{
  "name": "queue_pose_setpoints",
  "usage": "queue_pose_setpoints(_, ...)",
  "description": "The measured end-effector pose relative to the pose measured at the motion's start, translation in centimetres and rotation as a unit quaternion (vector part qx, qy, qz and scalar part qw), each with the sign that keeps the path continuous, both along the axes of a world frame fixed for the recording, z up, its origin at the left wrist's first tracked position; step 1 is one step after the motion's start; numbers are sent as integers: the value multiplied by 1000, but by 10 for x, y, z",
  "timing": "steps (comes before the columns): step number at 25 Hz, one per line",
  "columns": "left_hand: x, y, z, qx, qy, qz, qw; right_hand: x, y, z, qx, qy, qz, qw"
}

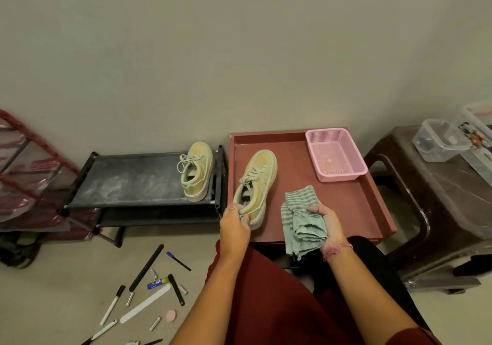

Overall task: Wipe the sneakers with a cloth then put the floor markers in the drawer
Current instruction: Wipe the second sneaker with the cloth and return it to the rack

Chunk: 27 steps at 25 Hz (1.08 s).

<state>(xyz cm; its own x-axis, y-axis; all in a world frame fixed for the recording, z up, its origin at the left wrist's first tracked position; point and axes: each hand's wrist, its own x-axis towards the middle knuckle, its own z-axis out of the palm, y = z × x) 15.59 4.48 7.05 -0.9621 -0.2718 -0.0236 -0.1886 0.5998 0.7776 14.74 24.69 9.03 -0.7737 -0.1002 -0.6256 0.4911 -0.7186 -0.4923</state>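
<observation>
1. Left hand (234, 220) is on the heel of the near sneaker (257, 184), fingers curled over the collar and thumb pinching the heel rim. The shoe sits on the red tray-top (354, 200), left of its middle.

2. Right hand (328, 224) grips the striped cloth (299, 216), fingers wrapped round a bunched wad. A loose end drapes over the tray's near edge and another lies spread on the tray, just right of the shoe.

3. My read: wiping is about to start on this shoe. The heel pinch is a fair anchor, so keep it firm and wipe away from that hand, heel toward toe, so the shoe cannot skid.

4. Better to fold the cloth into a flat pad first; the trailing end could snag the laces.

5. Orientation: the near sneaker stands upright on its sole. Its long axis runs near-to-far, leaning slightly right, with the toe pointing far toward the wall and the heel toward the person.

6. The second sneaker (197, 171) waits on the right end of the dusty black rack (127, 179), left of the tray. It has the same heading, toe far and heel near.

7. The floor markers (113, 304) are scattered on the floor, near left, among files and small batteries, pointing every which way. No drawer front is clearly in view.

8. A pink basket (336, 155) sits at the tray's far right corner, well apart from the shoe.
</observation>
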Motion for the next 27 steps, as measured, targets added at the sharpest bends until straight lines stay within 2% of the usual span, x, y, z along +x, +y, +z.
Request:
queue_pose_setpoints(6,-16,-108,34,-23,81,107,991,-25,-34,3,-13,17,24,999)
queue_pose_setpoints(13,-66,-198,13,-28,31,209,977,-43,-46,-27,-8,-6,27,1000)
queue_pose_setpoints(18,-102,-218,-22,-11,-27,231,972,-50,-43,-55,-23,-35,41,998)
queue_pose_setpoints(27,-139,-205,-68,26,-45,245,968,-65,-46,-87,-44,-57,31,997)
